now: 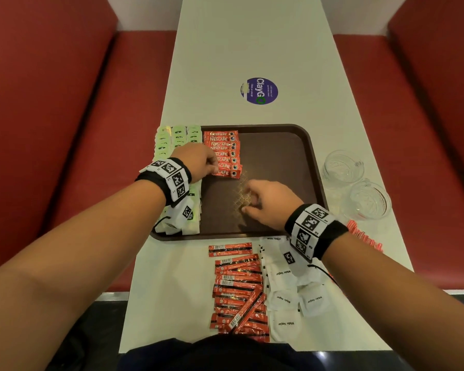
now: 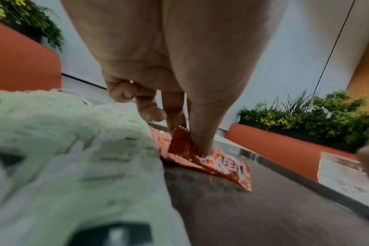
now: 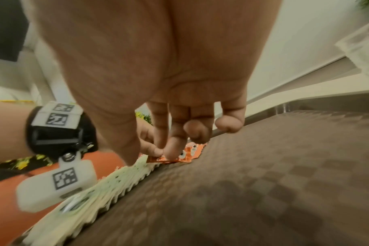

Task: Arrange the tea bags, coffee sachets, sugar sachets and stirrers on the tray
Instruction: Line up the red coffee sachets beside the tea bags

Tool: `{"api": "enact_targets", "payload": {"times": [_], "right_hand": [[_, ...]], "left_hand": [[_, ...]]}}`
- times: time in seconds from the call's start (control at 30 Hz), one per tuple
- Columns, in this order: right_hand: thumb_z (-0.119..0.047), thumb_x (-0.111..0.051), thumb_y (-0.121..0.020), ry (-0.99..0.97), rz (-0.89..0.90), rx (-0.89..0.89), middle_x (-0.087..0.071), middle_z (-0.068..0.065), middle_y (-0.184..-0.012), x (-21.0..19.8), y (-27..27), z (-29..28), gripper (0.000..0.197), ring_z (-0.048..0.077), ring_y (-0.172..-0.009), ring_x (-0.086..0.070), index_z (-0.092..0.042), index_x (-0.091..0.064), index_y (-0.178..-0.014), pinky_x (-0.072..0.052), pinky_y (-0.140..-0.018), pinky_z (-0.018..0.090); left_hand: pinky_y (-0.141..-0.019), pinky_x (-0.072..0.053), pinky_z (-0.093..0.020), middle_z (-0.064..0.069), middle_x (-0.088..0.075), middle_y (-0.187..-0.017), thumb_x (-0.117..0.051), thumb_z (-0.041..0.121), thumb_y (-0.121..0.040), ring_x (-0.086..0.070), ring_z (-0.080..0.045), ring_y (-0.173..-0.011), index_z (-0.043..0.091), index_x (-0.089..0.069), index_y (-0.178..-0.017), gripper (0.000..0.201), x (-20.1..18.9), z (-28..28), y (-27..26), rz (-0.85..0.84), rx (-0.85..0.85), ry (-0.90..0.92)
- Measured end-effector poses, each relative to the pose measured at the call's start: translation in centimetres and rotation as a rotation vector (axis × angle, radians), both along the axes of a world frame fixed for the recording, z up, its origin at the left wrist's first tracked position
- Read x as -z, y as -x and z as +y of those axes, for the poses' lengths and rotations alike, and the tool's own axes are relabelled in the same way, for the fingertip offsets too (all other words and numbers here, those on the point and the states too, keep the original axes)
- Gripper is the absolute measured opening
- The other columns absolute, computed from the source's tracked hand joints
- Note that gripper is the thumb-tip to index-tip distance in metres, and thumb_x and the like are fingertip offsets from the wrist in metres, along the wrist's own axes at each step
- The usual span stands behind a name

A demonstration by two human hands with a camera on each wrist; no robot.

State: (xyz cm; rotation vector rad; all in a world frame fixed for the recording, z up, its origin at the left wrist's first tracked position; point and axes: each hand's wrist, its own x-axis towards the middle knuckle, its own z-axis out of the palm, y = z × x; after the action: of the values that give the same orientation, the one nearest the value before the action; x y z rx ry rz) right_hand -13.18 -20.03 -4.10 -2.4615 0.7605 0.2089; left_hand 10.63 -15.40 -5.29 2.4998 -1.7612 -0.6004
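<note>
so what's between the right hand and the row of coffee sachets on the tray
Only bare tray floor: in the head view nothing lies between the right hand and the coffee sachets, whose near end the left hand pinches.

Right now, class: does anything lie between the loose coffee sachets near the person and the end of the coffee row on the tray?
Nothing visible: bare tray floor lies between the loose coffee sachets and the coffee row.

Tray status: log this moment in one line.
left hand: pinching nearest coffee sachet | right hand: empty above tray | sugar sachets: still off tray
</note>
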Motion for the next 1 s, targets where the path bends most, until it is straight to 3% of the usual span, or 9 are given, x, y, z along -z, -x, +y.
{"api": "enact_targets", "payload": {"times": [0.1,0.23,0.37,0.47,0.6,0.8,0.87,1.0], "right_hand": [[-0.04,-0.067,-0.09,0.008,0.112,-0.171,-0.054,-0.012,-0.079,-0.3,0.0,1.3,0.016,0.01,-0.077,-0.054,-0.028,-0.062,-0.1,-0.05,-0.075,0.032],[-0.041,-0.064,-0.092,0.036,0.186,-0.296,-0.062,-0.013,-0.085,0.1,0.2,2.9,0.022,0.011,-0.082,-0.059,-0.027,-0.072,-0.107,-0.053,-0.077,0.032],[-0.041,-0.061,-0.095,0.043,0.189,-0.346,-0.064,-0.013,-0.087,0.1,0.2,3.8,0.027,0.012,-0.082,-0.06,-0.029,-0.072,-0.116,-0.053,-0.078,0.03],[-0.04,-0.061,-0.095,0.056,0.172,-0.363,-0.073,-0.009,-0.104,-0.1,0.1,4.3,0.028,0.014,-0.091,-0.065,-0.029,-0.072,-0.118,-0.049,-0.076,0.027],[-0.04,-0.058,-0.096,0.086,0.238,-0.393,-0.073,-0.005,-0.112,-0.2,0.2,5.2,0.032,0.02,-0.101,-0.066,-0.029,-0.07,-0.124,-0.053,-0.085,0.034],[-0.035,-0.055,-0.096,0.16,0.383,-0.41,-0.062,-0.002,-0.08,0.2,0.5,6.4,0.02,0.022,-0.076,-0.06,-0.022,-0.07,-0.097,-0.052,-0.07,0.034],[-0.033,-0.056,-0.095,0.185,0.384,-0.389,-0.059,-0.001,-0.079,0.5,0.4,6.7,0.018,0.024,-0.075,-0.058,-0.022,-0.07,-0.092,-0.049,-0.068,0.033],[-0.029,-0.06,-0.093,0.232,0.38,-0.371,-0.064,0.002,-0.084,0.5,0.3,7.4,0.015,0.027,-0.078,-0.062,-0.018,-0.069,-0.095,-0.055,-0.072,0.035]], "left_hand": [[-0.086,-0.051,-0.036,0.01,-0.068,-0.09,-0.069,0.044,-0.089,-0.063,-0.016,-0.093,0.032,-0.07,-0.087,0.012,0.7,-0.5,0.5,-0.101,-0.018,-0.027],[-0.09,-0.047,-0.04,0.008,-0.068,-0.095,-0.066,0.049,-0.089,-0.061,-0.022,-0.101,0.035,-0.064,-0.08,0.017,1.0,-1.1,0.8,-0.261,-0.05,-0.068],[-0.092,-0.046,-0.042,0.006,-0.067,-0.096,-0.067,0.05,-0.089,-0.059,-0.023,-0.104,0.033,-0.068,-0.085,0.017,1.1,-1.4,0.9,-0.29,-0.07,-0.081],[-0.09,-0.048,-0.041,0.006,-0.069,-0.095,-0.068,0.048,-0.088,-0.061,-0.022,-0.099,0.031,-0.07,-0.085,0.017,1.0,-1.4,1.0,-0.269,-0.087,-0.07],[-0.085,-0.048,-0.038,0.005,-0.069,-0.092,-0.066,0.048,-0.087,-0.062,-0.021,-0.093,0.03,-0.07,-0.088,0.019,0.3,-0.9,1.3,-0.219,-0.105,-0.009],[-0.091,-0.05,-0.04,0.013,-0.067,-0.081,-0.064,0.049,-0.088,-0.063,-0.014,-0.086,0.032,-0.069,-0.087,0.018,-1.5,2.9,3.0,-0.106,-0.09,0.148],[-0.091,-0.05,-0.038,0.016,-0.065,-0.074,-0.065,0.05,-0.088,-0.062,-0.009,-0.08,0.032,-0.069,-0.083,0.018,-1.7,4.6,3.8,-0.056,-0.06,0.165],[-0.082,-0.041,-0.032,0.018,-0.064,-0.073,-0.064,0.049,-0.09,-0.052,-0.006,-0.082,0.034,-0.068,-0.085,0.016,-2.0,8.0,5.4,-0.017,0.021,0.166]]}}
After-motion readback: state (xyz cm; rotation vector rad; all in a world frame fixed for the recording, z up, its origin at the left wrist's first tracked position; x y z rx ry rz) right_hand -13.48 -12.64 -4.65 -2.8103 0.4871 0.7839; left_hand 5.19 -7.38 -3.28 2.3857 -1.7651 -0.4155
